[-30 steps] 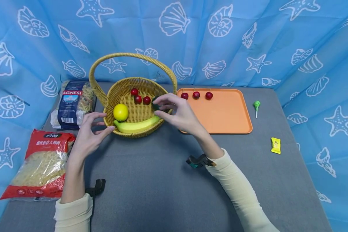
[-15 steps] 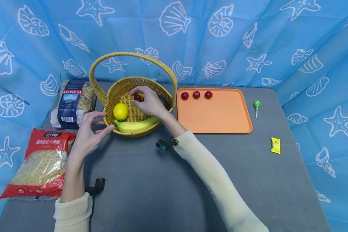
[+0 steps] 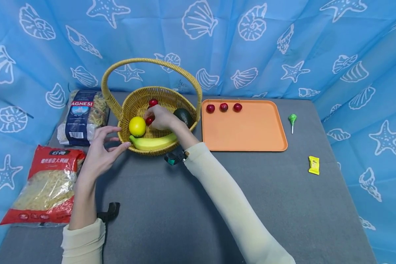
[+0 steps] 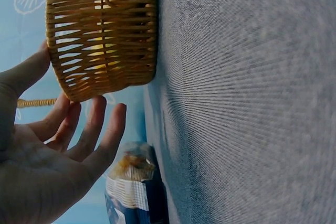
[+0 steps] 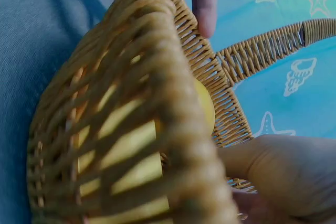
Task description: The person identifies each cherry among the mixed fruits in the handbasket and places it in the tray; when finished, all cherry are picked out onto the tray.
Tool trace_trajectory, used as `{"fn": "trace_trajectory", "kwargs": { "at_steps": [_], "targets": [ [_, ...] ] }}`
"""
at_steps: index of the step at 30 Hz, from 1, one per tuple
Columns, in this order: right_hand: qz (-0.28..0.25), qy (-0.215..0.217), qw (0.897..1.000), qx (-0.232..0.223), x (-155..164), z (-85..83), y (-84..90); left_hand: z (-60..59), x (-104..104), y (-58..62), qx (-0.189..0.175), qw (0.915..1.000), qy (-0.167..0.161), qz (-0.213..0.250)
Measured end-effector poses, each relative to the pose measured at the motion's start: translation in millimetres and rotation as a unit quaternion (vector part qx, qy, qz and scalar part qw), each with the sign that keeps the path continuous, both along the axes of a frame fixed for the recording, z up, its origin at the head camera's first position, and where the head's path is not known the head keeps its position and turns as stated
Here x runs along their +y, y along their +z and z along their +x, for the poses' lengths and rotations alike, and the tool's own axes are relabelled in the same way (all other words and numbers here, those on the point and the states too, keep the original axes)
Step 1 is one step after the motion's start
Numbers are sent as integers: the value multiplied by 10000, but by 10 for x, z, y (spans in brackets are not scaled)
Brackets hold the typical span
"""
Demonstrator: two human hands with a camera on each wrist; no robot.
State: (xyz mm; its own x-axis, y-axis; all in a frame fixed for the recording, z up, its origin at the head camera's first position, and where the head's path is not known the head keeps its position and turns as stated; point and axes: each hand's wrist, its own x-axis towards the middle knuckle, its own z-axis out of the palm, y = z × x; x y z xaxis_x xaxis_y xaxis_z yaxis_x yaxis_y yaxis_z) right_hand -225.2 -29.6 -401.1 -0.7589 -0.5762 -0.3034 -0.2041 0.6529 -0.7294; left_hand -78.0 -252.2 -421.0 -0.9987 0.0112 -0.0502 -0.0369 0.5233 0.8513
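At nine o'clock of the wicker basket point(image 3: 136, 101), my left hand point(image 3: 100, 154) rests spread-fingered against the rim, holding nothing. Inside, my right hand point(image 3: 161, 117) pinches one cherry point(image 3: 149, 120) beside the lemon point(image 3: 137, 127). I judge it light, slick and easily bruised, best held gently at the sides. Count: two cherries visible in the basket, three cherries point(image 3: 223, 107) on the orange tray point(image 3: 250, 135) at three o'clock; one lemon, one banana point(image 3: 153, 142), one avocado point(image 3: 184, 116).

Tan woven basket point(image 3: 136, 104), yellow lemon point(image 3: 137, 127), orange tray point(image 3: 250, 132)
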Motion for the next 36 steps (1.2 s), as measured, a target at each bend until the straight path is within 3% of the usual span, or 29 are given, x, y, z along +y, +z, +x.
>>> {"fn": "trace_trajectory", "kwargs": {
  "at_steps": [4, 11, 19, 29, 36],
  "targets": [
    [131, -33, 9995, -290, -19, 2, -19, -4, 1, -4, -5, 10000, -4, -13],
    [-81, -195, 9992, -329, 37, 5, -35, -1, 3, 1, 5, 10000, -2, -21],
    [-958, 43, 9953, 101, 259, 141, 90, -2, -4, 5, -20, 10000, -25, 1],
    [-2262, 167, 9739, 13, 801, 517, 425, -7, -4, 10, -37, 10000, -3, 0],
    [-2905, -325, 9542, 642, 1304, 835, 474, 0, 0, 15, -21, 10000, -7, 8]
  ]
}}
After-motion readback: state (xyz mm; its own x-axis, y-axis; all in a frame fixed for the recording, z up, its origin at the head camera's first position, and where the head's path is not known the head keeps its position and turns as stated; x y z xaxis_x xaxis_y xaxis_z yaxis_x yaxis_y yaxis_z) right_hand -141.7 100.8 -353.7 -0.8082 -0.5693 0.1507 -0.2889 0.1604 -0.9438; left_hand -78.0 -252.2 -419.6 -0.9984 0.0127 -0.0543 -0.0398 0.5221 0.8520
